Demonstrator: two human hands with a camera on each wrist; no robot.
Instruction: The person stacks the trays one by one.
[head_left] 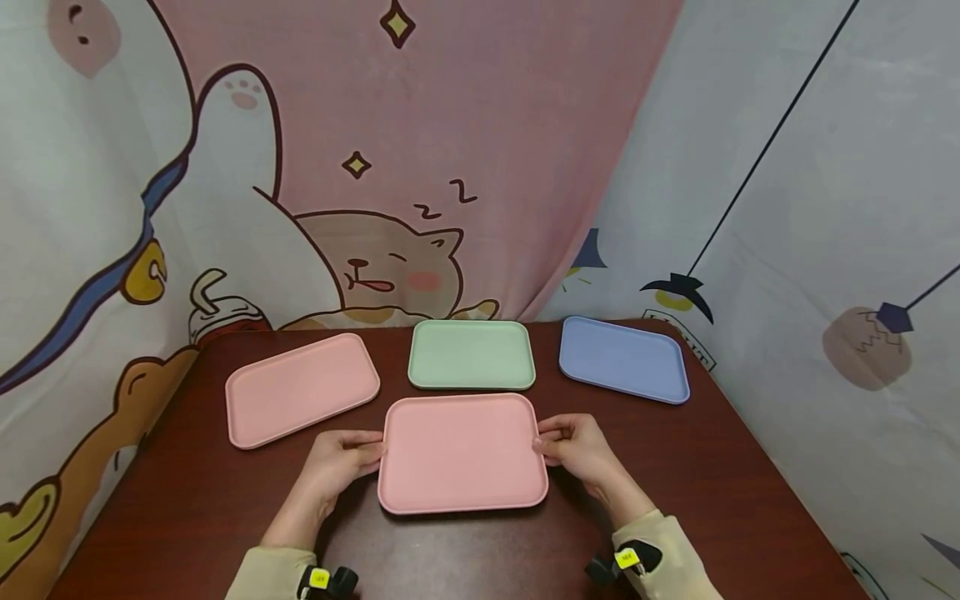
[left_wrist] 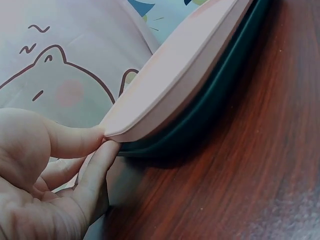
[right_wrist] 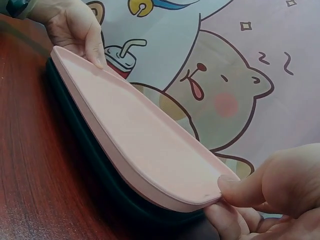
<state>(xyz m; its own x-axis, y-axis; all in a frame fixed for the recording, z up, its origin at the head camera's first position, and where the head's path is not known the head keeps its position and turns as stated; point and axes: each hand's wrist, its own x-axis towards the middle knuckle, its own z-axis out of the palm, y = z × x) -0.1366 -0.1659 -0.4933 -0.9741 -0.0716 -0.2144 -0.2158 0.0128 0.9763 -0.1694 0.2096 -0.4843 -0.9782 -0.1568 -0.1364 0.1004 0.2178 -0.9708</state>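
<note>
Nearest the head camera, at six o'clock, two pale sleeves with small yellow-tagged wrist mounts are seen, and from them both hands reach to a pink tray (head_left: 462, 450) at the middle of the dark wooden table (head_left: 720, 483). The tray's nine o'clock edge is pinched by the left hand (head_left: 339, 461); in the left wrist view the thumb (left_wrist: 70, 140) is laid on the rim from above and a finger (left_wrist: 97, 167) is pressed up from beneath, so the rim is clasped between them. The three o'clock edge is gripped likewise by the right hand (head_left: 576, 450), whose thumb (right_wrist: 245, 187) is seen in the right wrist view resting on the rim near a corner, with a finger (right_wrist: 227, 220) curled under it. In both wrist views the tray is shown tilted slightly off the tabletop, with a dark shadow beneath it; whether anything lies underneath cannot be told. Beyond it three further trays are laid flat and apart from one another: a second pink tray (head_left: 302, 387) at ten o'clock, a green tray (head_left: 471, 354) at twelve o'clock just beside the held tray's far edge, and a blue tray (head_left: 624, 358) at two o'clock. The table is enclosed by a cartoon-printed curtain (head_left: 390, 167) showing a sleeping cat.
</note>
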